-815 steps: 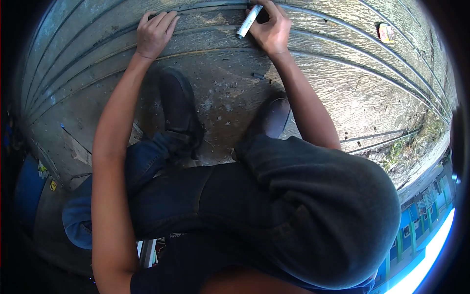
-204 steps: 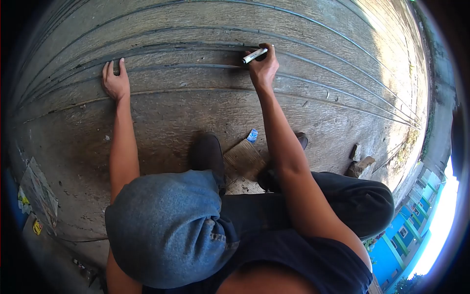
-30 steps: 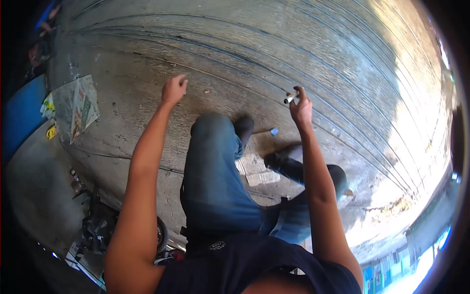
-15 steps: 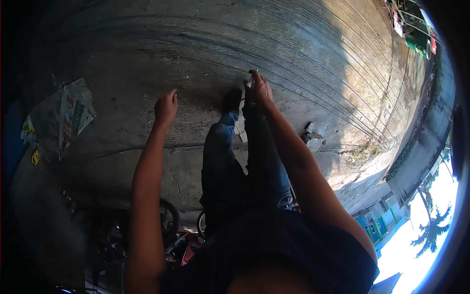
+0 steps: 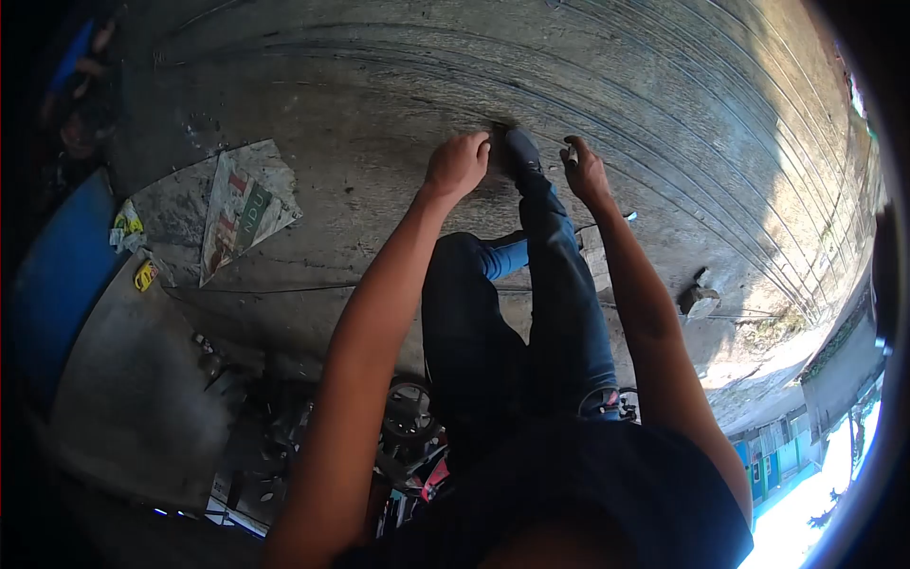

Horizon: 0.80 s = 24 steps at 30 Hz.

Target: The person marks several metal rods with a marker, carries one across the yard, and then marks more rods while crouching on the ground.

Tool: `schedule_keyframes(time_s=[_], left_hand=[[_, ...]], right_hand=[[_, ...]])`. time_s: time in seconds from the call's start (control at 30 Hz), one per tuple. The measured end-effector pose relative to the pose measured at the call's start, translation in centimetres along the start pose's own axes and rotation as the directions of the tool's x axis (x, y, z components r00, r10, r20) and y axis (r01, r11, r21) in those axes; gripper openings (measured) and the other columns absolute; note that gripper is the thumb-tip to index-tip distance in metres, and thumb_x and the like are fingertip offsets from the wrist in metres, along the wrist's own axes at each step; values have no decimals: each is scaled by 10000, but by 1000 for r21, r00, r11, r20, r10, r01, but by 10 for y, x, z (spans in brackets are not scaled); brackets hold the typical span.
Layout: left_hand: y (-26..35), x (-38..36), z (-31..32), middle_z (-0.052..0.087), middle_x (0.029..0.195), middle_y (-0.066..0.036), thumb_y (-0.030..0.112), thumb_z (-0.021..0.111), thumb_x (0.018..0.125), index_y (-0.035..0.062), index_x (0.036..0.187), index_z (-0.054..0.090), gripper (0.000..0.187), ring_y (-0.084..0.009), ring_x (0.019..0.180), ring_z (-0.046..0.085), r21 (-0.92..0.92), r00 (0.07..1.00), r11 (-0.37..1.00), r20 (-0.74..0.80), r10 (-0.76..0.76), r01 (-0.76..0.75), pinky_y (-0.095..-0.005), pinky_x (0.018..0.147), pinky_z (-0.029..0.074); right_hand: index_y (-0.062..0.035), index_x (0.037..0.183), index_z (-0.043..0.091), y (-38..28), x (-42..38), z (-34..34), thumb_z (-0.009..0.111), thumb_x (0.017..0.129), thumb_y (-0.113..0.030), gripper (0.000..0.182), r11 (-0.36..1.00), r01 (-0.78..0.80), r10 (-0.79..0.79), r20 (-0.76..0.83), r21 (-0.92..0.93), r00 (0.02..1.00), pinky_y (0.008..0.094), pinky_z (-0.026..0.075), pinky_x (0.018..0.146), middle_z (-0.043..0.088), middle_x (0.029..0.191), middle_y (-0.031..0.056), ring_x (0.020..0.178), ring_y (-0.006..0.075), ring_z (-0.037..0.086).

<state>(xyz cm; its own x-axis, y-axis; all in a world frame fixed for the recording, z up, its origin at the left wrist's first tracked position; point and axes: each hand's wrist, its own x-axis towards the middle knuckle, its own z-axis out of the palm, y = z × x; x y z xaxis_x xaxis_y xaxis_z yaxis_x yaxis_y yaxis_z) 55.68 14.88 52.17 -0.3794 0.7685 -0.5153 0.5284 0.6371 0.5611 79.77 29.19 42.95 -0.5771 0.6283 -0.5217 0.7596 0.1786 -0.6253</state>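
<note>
My left hand [image 5: 459, 166] hangs over the concrete ground [image 5: 379, 190] with its fingers curled in; nothing shows in it. Just right of it, a dark shoe [image 5: 521, 149] is set forward below blue jeans [image 5: 561, 256]. My right hand [image 5: 588, 177] is out in front on the other side of the shoe. Its fingers are bent round a small pale thing [image 5: 572, 157], too small to name. Long thin rods or cables [image 5: 654, 152] run along the ground beyond both hands.
A torn printed sheet [image 5: 242, 213] and a yellow wrapper [image 5: 145, 276] lie at left, near a blue panel [image 5: 71, 284]. A broken stone chunk [image 5: 700, 302] sits at right. Behind my legs stands a motorcycle, its wheel [image 5: 409, 410] showing. A blurred person [image 5: 81, 85] appears at upper left.
The view has shifted, bringing the torn sheet and blue panel further in. My left hand has swung forward and right, nearer the right hand. The legs have changed position, one shoe now further forward.
</note>
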Motion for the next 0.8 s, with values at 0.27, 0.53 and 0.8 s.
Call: schedule_keyframes(time_s=[0.27,0.53,0.8], left_hand=[[-179,-4,-127,739,924,-228,251,628,1005,32,1232,696,322,-347,843,736,-22,981,987,121,-154,158,-450,742,574],[-356,31,-232,734,918,-226,271,639,983,66,1101,742,258,-401,880,714,95,965,994,252,-74,51,-480,762,575],[-468,86,-353,740,916,-200,252,660,964,51,1033,759,235,-398,850,716,285,970,957,245,-9,-63,-473,748,570]], right_hand=[[-87,1244,611,-157,70,94,617,984,-170,273,996,71,-69,27,-47,997,513,533,870,709,1109,253,1068,476,657],[-165,1247,628,-303,140,242,613,908,-64,354,987,-114,125,-101,109,987,488,538,859,726,1066,208,1047,435,676],[-156,1214,671,-400,164,359,721,828,-56,401,955,-141,156,-37,261,987,468,543,800,730,982,222,953,410,710]])
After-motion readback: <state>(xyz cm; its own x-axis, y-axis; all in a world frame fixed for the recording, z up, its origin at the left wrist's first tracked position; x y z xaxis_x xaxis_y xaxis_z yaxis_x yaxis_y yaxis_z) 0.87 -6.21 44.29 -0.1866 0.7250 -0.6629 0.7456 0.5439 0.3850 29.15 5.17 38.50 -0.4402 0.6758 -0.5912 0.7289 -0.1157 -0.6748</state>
